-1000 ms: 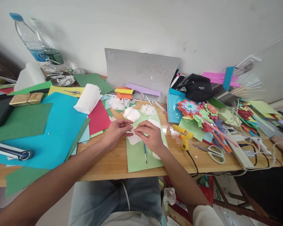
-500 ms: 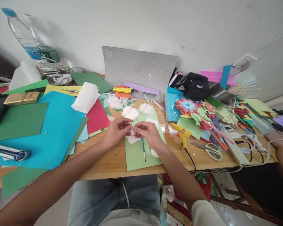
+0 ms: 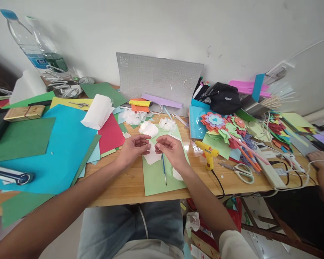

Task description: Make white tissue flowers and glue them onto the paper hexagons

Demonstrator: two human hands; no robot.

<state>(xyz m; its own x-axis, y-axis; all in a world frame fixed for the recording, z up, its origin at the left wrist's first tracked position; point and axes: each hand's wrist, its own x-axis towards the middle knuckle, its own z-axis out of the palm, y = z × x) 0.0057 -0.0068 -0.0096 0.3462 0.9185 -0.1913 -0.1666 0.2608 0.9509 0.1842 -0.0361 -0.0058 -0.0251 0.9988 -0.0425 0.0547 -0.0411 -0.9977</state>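
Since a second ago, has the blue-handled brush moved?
No: the brush keeps its place against the green sheet and table edge; the camera view itself shifted.

Wearing cream and faded blue
Showing a cream right sleeve [image 3: 236,245], a pale shirt [image 3: 148,251] and worn-looking jeans [image 3: 104,226] (with a whitish cord [image 3: 144,222] down the front)
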